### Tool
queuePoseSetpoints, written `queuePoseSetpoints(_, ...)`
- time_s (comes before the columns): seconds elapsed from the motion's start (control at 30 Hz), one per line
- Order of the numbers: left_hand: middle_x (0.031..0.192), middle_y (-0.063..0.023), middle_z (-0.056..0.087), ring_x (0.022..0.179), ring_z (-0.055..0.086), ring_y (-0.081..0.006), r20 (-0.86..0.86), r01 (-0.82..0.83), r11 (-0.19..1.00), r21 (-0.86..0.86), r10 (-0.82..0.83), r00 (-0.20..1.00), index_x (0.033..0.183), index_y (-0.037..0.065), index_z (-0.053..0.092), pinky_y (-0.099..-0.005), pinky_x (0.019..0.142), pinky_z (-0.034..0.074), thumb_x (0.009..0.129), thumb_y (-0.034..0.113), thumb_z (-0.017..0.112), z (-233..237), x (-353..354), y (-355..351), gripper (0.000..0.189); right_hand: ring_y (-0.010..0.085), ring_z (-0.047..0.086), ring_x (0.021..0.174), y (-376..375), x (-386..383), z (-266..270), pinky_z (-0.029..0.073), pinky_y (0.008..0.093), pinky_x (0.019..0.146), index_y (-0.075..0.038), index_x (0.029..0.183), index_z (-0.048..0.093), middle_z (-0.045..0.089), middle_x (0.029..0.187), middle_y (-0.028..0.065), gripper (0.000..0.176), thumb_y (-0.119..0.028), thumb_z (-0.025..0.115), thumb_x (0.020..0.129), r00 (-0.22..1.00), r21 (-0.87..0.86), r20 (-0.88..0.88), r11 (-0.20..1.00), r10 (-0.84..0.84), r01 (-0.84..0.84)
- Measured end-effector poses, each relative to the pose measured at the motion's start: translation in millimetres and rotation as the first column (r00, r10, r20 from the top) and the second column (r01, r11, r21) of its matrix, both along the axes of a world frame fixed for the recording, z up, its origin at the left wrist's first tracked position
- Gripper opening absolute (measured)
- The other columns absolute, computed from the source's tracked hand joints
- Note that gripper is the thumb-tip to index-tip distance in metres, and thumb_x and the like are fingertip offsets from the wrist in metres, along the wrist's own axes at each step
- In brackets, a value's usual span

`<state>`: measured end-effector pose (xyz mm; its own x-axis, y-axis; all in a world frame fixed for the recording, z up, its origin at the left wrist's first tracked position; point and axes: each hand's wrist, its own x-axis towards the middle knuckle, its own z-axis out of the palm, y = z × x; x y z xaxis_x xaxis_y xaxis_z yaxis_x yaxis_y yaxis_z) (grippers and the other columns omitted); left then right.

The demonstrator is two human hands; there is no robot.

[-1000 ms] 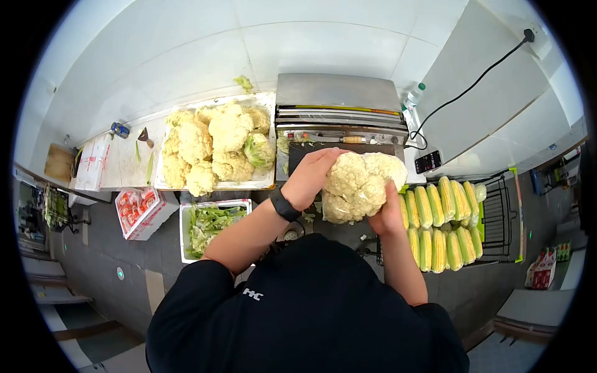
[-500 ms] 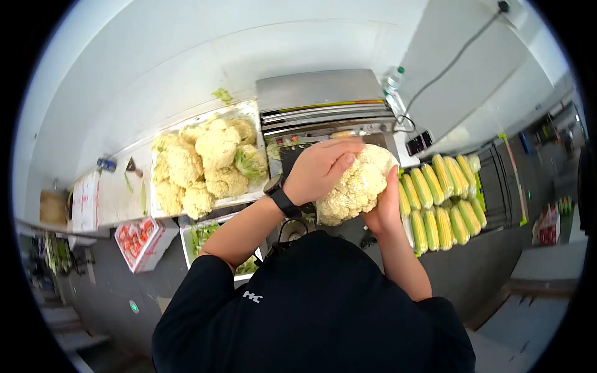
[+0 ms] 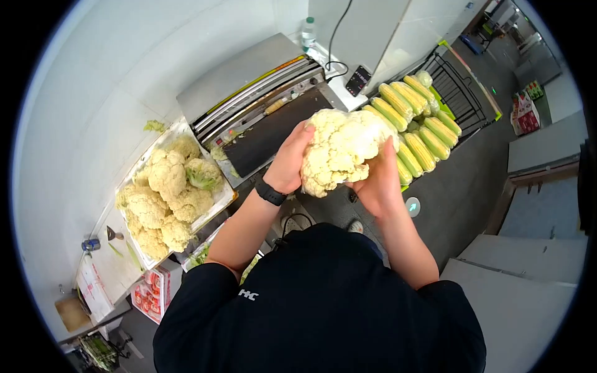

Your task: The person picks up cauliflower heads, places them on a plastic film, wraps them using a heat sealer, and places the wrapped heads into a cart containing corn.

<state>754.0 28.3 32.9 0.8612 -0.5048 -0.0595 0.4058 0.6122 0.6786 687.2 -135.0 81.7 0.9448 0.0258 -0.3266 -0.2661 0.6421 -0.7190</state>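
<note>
A large pale cauliflower (image 3: pixel 342 149), which looks wrapped in clear film, is held up between both hands in front of my chest. My left hand (image 3: pixel 291 158), with a black watch on its wrist, presses the cauliflower's left side. Around its lower right side my right hand (image 3: pixel 380 180) is wrapped, thumb up. Behind and to the left stands a metal wrapping machine (image 3: pixel 249 81) with a dark plate (image 3: pixel 277 127). Several cauliflowers (image 3: pixel 166 174) are piled in a white tray (image 3: pixel 217 202) on the left.
Wrapped corn cobs (image 3: pixel 420 149) lie in rows on a black and green cart (image 3: pixel 463 102) at the right. A water bottle (image 3: pixel 308 34) and a phone (image 3: pixel 358 81) are by the machine. A box of red-and-white packs (image 3: pixel 149 295) stands lower left.
The view has turned toward the right. My left hand has slid from the cauliflower's top to its left side, and both hands hold it farther from the machine.
</note>
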Motion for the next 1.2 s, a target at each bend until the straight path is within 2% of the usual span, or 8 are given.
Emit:
queuePoseSetpoints(0.13, 0.132, -0.0122, 0.056, 0.118, 0.057, -0.0224, -0.122, 0.203, 0.970, -0.136, -0.219, 0.968, 0.136, 0.002, 0.044, -0.0375, 0.103, 0.046, 0.105, 0.032, 0.035, 9.9, -3.6, -32.4, 0.044, 0.0351, 0.053, 0.122, -90.3, -18.0, -22.5, 0.045, 0.0507, 0.099, -0.004, 0.150, 0.021, 0.041, 0.144, 0.0203, 0.094, -0.077, 0.027, 0.089, 0.973, 0.169, 0.100, 0.960, 0.209, -0.223)
queuePoseSetpoints(0.2, 0.135, -0.0129, 0.055, 0.121, 0.056, -0.0219, -0.146, 0.279, 0.949, -0.149, -0.301, 0.943, 0.137, 0.002, 0.044, -0.0377, 0.104, 0.045, 0.105, 0.034, 0.032, 10.6, -11.3, -63.8, 0.047, 0.0354, 0.057, 0.118, -129.7, -26.7, -27.6, 0.048, 0.0506, 0.094, -0.001, 0.147, 0.025, 0.047, 0.138, 0.0232, 0.096, -0.077, 0.030, 0.089, 0.994, 0.193, 0.033, 0.976, 0.101, -0.105)
queuePoseSetpoints(0.4, 0.135, -0.0128, 0.055, 0.121, 0.056, -0.0214, -0.240, 0.474, 0.880, -0.013, -0.463, 0.853, 0.138, 0.001, 0.043, -0.0378, 0.104, 0.045, 0.105, 0.033, 0.032, -10.5, -37.7, -195.3, 0.047, 0.0317, 0.060, 0.115, -280.7, -52.1, -68.2, 0.053, 0.0521, 0.090, -0.001, 0.142, 0.038, 0.057, 0.130, 0.0182, 0.079, -0.064, 0.032, 0.096, 0.975, 0.127, 0.000, 0.967, 0.222, -0.220)
queuePoseSetpoints(0.47, 0.134, -0.0138, 0.055, 0.121, 0.057, -0.0214, -0.219, 0.559, 0.811, 0.173, -0.521, 0.825, 0.139, 0.001, 0.043, -0.0369, 0.103, 0.045, 0.105, 0.031, 0.035, -16.3, -43.8, -242.3, 0.046, 0.0313, 0.059, 0.116, -320.9, -72.0, -82.6, 0.055, 0.0499, 0.088, -0.001, 0.141, 0.039, 0.057, 0.130, 0.0182, 0.075, -0.061, 0.032, 0.098, 0.976, 0.095, 0.040, 0.972, 0.213, -0.216)
queuePoseSetpoints(0.6, 0.123, -0.0127, 0.062, 0.108, 0.063, -0.0185, -0.380, 0.710, 0.577, 0.405, -0.600, 0.704, 0.131, -0.001, 0.049, -0.0333, 0.094, 0.051, 0.104, 0.027, 0.038, -38.6, -55.9, -320.0, 0.040, 0.0252, 0.053, 0.123, -375.3, -116.9, -105.7, 0.052, 0.0400, 0.096, -0.001, 0.147, 0.028, 0.043, 0.143, 0.0178, 0.092, -0.040, 0.077, 0.079, 0.918, -0.055, -0.001, 0.917, 0.396, -0.395)
queuePoseSetpoints(0.77, 0.129, -0.0112, 0.057, 0.110, 0.061, -0.0153, -0.311, 0.650, 0.382, 0.658, -0.648, 0.695, 0.135, 0.005, 0.045, -0.0304, 0.092, 0.052, 0.105, 0.033, 0.035, -47.2, -41.9, -350.2, 0.042, 0.0263, 0.050, 0.127, -398.8, -146.1, -129.6, 0.045, 0.0382, 0.103, -0.004, 0.148, 0.029, 0.044, 0.143, 0.0152, 0.076, -0.020, 0.070, 0.086, 0.978, 0.211, 0.028, 0.956, 0.205, -0.206)
queuePoseSetpoints(0.93, 0.152, -0.0135, 0.034, 0.139, 0.036, -0.0275, -0.348, 0.748, 0.664, -0.022, -0.706, 0.617, 0.151, 0.004, 0.023, -0.0425, 0.116, 0.026, 0.097, 0.062, 0.033, -46.9, -22.2, -359.1, 0.080, 0.0264, 0.042, 0.133, -392.8, -129.3, -128.5, 0.040, 0.0396, 0.108, -0.007, 0.151, 0.024, 0.037, 0.148, 0.0139, 0.078, -0.012, 0.068, 0.086, 0.981, 0.260, 0.144, 0.962, -0.127, 0.086)
queuePoseSetpoints(1.2, 0.154, -0.0178, 0.028, 0.142, 0.028, -0.0306, -0.278, 0.577, 0.680, -0.452, -0.722, 0.634, 0.151, 0.003, 0.022, -0.0454, 0.118, 0.018, 0.083, 0.081, 0.032, -56.9, 10.7, -411.0, 0.104, 0.0264, 0.044, 0.133, -446.5, -82.2, -99.2, 0.040, 0.0395, 0.107, -0.004, 0.149, 0.026, 0.038, 0.147, 0.0151, 0.069, -0.027, 0.060, 0.094, 0.980, 0.216, 0.140, 0.970, -0.141, 0.109)
